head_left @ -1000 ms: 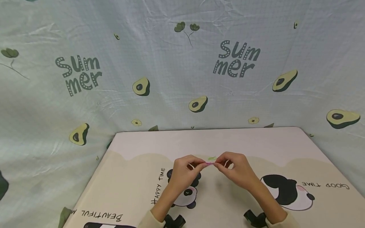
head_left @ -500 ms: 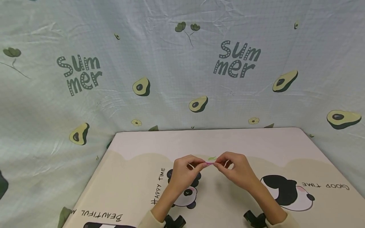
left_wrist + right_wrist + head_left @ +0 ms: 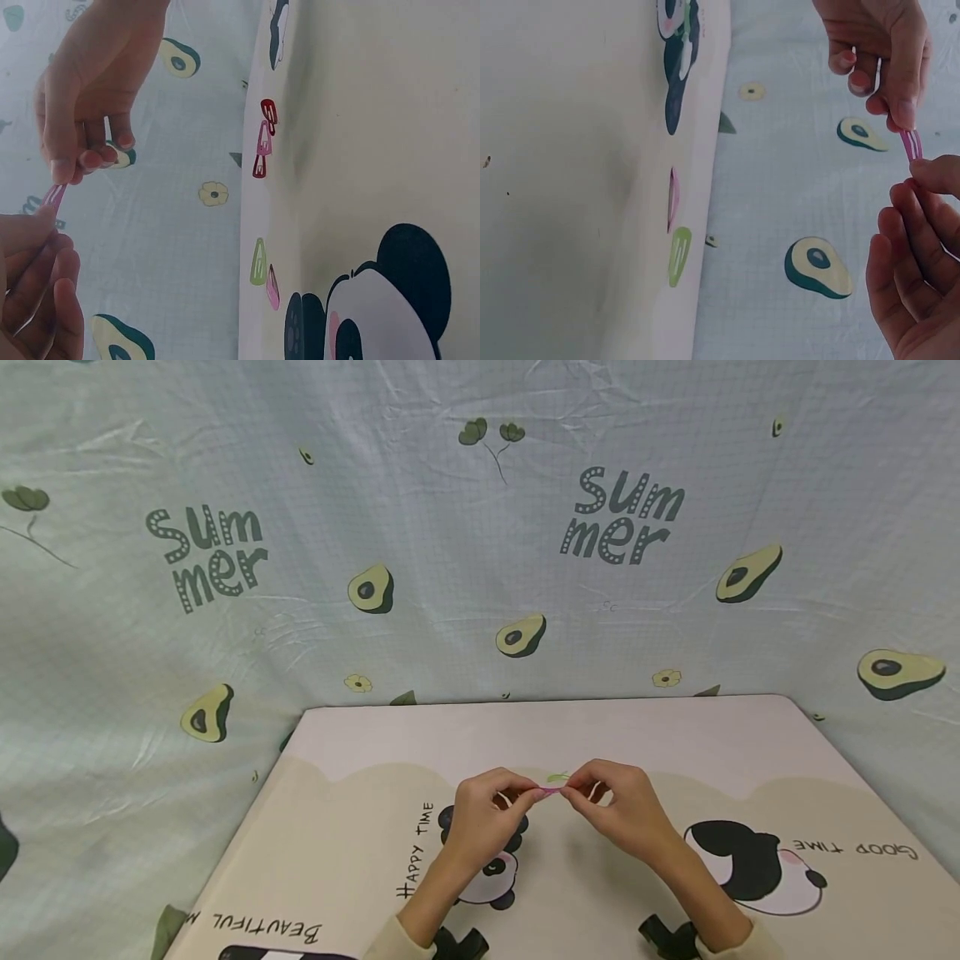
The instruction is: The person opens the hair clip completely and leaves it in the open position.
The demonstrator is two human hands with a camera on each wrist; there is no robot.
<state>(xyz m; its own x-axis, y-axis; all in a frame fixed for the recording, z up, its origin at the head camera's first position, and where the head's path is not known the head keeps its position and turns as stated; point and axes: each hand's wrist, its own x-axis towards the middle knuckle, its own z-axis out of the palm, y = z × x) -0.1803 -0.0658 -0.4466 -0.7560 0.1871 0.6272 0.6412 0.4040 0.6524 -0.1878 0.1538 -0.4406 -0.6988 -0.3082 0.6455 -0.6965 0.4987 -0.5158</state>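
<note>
A pink snap hair clip [image 3: 551, 790] is held up between both hands above the table. My left hand [image 3: 482, 814] pinches one end of it between thumb and fingertips, and my right hand [image 3: 622, 810] pinches the other end. The right wrist view shows this clip [image 3: 912, 145] as a narrow loop with slits. Behind the hands lie a green snap clip [image 3: 258, 261] and another pink clip [image 3: 273, 287] on the table. Farther along, a red clip [image 3: 268, 111], a pink clip [image 3: 264, 138] and a second red clip [image 3: 259, 166] lie end to end, touching or overlapping.
The table [image 3: 360, 735] has a pale cover printed with pandas and lettering. Its far edge meets a hanging cloth [image 3: 450, 527] with avocado prints. Dark wrist-worn cameras [image 3: 461, 943] sit at both sleeves.
Both hands stay nearly still with the pink hair clip between them. The head view shifts only very slightly.
</note>
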